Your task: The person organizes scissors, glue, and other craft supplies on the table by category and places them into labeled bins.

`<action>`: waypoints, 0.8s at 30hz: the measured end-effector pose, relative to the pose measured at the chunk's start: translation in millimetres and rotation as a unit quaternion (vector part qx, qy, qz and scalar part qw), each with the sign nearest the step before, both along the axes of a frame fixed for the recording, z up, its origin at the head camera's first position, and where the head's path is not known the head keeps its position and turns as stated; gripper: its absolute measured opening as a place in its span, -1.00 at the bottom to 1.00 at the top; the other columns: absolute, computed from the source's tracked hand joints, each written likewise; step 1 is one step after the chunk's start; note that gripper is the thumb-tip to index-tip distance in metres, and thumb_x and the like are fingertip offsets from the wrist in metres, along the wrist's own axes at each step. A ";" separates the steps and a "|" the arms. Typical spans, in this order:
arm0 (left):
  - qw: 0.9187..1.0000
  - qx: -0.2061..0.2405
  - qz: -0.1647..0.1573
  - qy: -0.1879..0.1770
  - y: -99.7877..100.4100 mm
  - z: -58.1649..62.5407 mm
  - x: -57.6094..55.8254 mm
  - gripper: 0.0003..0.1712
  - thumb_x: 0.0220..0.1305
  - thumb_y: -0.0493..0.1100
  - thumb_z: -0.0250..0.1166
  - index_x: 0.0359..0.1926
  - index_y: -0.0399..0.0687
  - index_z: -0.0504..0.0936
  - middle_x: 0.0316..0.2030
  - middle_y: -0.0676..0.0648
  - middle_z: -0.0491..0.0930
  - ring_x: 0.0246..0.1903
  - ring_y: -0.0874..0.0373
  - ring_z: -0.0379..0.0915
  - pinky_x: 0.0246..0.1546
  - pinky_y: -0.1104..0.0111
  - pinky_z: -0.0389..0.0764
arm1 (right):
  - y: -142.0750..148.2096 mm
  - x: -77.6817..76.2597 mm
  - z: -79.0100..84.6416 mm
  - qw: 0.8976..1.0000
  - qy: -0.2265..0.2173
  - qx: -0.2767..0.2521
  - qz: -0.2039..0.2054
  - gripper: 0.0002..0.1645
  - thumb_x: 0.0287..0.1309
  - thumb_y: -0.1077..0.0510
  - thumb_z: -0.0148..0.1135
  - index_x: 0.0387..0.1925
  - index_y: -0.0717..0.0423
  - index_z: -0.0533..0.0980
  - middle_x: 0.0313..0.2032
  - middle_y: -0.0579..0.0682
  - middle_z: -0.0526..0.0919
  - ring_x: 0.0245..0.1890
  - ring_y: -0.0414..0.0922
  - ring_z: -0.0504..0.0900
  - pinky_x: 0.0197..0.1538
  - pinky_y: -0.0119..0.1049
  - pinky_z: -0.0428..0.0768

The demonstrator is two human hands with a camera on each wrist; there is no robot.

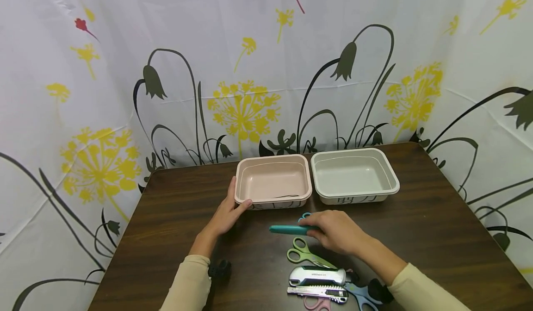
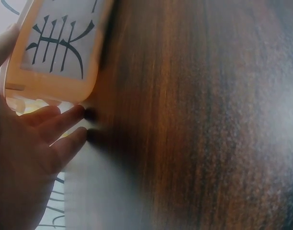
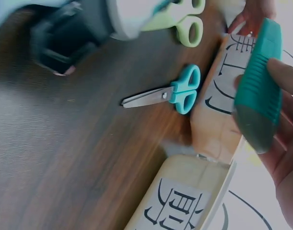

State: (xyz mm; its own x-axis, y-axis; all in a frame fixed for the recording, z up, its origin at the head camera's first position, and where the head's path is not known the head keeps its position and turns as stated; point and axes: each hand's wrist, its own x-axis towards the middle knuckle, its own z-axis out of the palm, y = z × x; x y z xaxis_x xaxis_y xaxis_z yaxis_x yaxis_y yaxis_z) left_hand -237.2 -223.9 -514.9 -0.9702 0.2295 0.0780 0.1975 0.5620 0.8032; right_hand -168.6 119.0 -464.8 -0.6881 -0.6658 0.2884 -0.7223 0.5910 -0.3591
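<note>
My right hand (image 1: 339, 231) grips a teal utility knife (image 1: 288, 229) above the table, in front of the pink bin (image 1: 272, 204). In the right wrist view, the utility knife (image 3: 259, 86) lies between thumb and fingers, its ribbed side showing. My left hand (image 1: 226, 214) rests at the pink bin's front left corner, thumb on the front rim and fingers along the side. The left wrist view shows those fingers (image 2: 64, 124) spread and fairly straight. Small scissors with turquoise handles (image 3: 184, 91) lie near the bins, mostly hidden by the right hand in the head view.
A white bin (image 1: 354, 195) stands right of the pink one. Nearer me lie green scissors (image 1: 303, 251), a white utility knife (image 1: 314, 276), a silver utility knife (image 1: 316, 292), pink scissors (image 1: 317, 303) and blue scissors (image 1: 362, 296). A patterned curtain (image 1: 250, 61) hangs behind the table (image 1: 179, 200).
</note>
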 end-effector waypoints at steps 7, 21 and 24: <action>1.000 0.004 -0.005 -0.001 0.3 -0.5 -0.6 0.10 0.35 0.15 0.24 0.57 0.14 -0.36 0.47 -0.26 0.04 0.32 -0.20 0.20 0.26 -0.15 0.18 | -11.4 -20.2 7.6 0.994 -0.050 -0.095 -0.035 -0.65 0.20 0.16 0.37 0.04 -0.02 0.65 -0.20 -0.19 0.71 -0.39 -0.34 0.53 -0.30 -0.33 0.51; 1.000 0.006 -0.002 -0.006 -0.9 -1.3 -0.9 0.09 0.36 0.13 0.24 0.57 0.15 -0.36 0.46 -0.27 0.08 0.29 -0.19 0.25 0.24 -0.14 0.21 | -42.4 -66.5 10.6 0.996 0.020 -0.049 -0.068 -0.70 0.27 0.31 0.23 0.01 0.06 0.63 -0.21 -0.09 0.67 -0.31 -0.17 0.58 -0.17 -0.18 0.56; 1.000 0.008 -0.001 -0.005 -0.1 -1.4 -0.8 0.09 0.35 0.13 0.24 0.57 0.14 -0.35 0.46 -0.26 0.08 0.29 -0.19 0.25 0.24 -0.14 0.22 | -46.9 -71.4 9.3 0.998 0.024 -0.014 -0.062 -0.65 0.27 0.33 0.15 0.04 0.03 0.63 -0.20 -0.08 0.66 -0.31 -0.17 0.57 -0.18 -0.19 0.56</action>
